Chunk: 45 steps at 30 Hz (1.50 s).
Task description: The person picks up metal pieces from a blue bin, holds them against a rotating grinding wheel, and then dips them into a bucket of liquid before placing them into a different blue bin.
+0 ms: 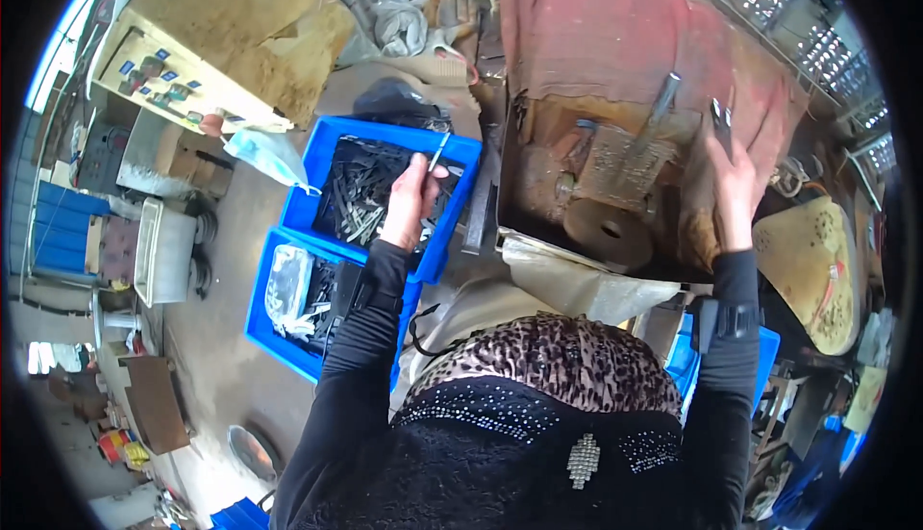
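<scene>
My left hand (411, 201) is closed over the upper blue bin (314, 160), pinching a thin, shiny metal strip (439, 151) that points up and away. Many dark and silvery flat strips (370, 179) lie heaped in that bin beneath the hand. On the right, my right hand (735, 184) reaches along the right side of an open, rusty metal box (538, 145). Its fingers close on a small dark piece with a bright edge (720, 120); its exact kind is too small to tell. A round grinding wheel (608, 232) sits at the near side of the box.
A lower blue bin (261, 304) holds more strips and a clear plastic container (288, 285). A metal rod (661, 102) rises inside the rusty box, and red cloth (615, 20) covers its far side. A control panel (163, 78) with knobs stands left; a blue face mask (266, 157) hangs near it.
</scene>
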{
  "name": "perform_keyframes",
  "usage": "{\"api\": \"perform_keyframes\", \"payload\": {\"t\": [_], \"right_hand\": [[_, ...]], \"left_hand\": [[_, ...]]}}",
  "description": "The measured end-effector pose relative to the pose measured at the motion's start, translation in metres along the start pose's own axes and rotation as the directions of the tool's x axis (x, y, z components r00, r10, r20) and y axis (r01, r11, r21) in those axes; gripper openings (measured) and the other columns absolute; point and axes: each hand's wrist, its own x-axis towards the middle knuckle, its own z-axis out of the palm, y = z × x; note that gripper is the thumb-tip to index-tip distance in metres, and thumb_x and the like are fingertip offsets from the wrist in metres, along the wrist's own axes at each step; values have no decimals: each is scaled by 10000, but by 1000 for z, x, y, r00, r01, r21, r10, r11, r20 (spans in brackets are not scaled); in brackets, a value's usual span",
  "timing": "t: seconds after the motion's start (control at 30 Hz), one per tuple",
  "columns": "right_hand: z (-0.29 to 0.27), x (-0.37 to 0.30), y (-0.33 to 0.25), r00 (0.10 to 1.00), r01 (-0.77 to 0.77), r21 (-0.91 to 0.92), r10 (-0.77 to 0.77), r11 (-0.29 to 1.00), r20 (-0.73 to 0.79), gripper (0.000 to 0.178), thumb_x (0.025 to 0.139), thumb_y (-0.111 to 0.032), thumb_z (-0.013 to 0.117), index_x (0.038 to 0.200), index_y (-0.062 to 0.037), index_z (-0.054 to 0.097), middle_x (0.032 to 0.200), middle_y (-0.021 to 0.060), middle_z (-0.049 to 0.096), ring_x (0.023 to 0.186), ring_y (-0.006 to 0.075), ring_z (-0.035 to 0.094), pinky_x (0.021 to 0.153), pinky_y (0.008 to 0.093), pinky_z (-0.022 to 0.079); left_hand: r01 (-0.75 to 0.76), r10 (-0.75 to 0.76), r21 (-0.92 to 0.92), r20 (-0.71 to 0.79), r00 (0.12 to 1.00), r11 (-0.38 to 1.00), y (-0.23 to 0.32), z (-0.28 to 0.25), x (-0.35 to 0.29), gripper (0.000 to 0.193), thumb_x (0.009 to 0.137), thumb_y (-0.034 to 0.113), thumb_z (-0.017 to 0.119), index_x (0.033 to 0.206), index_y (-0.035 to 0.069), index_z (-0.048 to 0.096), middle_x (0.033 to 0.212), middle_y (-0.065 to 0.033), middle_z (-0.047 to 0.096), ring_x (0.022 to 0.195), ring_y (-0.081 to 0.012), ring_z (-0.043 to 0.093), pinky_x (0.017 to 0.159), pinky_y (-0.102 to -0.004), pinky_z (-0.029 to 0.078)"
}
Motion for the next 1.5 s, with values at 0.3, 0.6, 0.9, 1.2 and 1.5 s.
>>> {"api": "perform_keyframes", "payload": {"t": [0.3, 0.6, 0.9, 1.2, 1.5], "right_hand": [[67, 59, -5, 976, 124, -342, -177, 932, -128, 456, 870, -382, 682, 1194, -64, 646, 1008, 177, 709, 954, 287, 687, 831, 358, 510], [76, 71, -7, 984, 80, -406, -138, 910, -115, 364, 893, -401, 642, 1098, -103, 685, 916, 205, 686, 899, 378, 654, 778, 436, 497], [80, 73, -5, 977, 111, -370, -170, 922, -130, 295, 879, -381, 657, 1006, -119, 707, 854, 183, 686, 822, 361, 660, 725, 424, 505], [78, 75, -5, 985, 104, -340, -146, 935, -98, 320, 882, -410, 639, 1014, -128, 714, 872, 170, 693, 831, 357, 661, 737, 424, 504], [75, 74, -11, 987, 100, -402, -143, 910, -79, 331, 886, -373, 644, 1038, -86, 706, 800, 145, 676, 744, 260, 640, 722, 351, 483]], "left_hand": [[-113, 68, 95, 385, 920, 989, -10, 92, 7, 132, 1011, 199, 527, 1095, 97, 531, 841, 1, 634, 623, -50, 557, 498, -181, 404], [-711, 500, 522, 505, 703, 472, -38, 132, 12, 466, 884, -95, 513, 1306, 95, 558, 836, -101, 579, 753, -240, 598, 720, -316, 497], [-757, 516, 462, 555, 653, 462, -45, 130, 21, 493, 772, -198, 448, 1159, 33, 648, 865, -103, 571, 730, -229, 578, 678, -313, 489], [-736, 523, 478, 518, 677, 480, -49, 132, 20, 363, 811, -163, 465, 1063, 9, 662, 807, -109, 582, 591, -177, 549, 563, -293, 465], [-667, 447, 529, 495, 745, 525, -48, 131, 16, 372, 726, -137, 500, 1029, 4, 663, 796, -149, 591, 723, -301, 602, 677, -368, 489]]}}
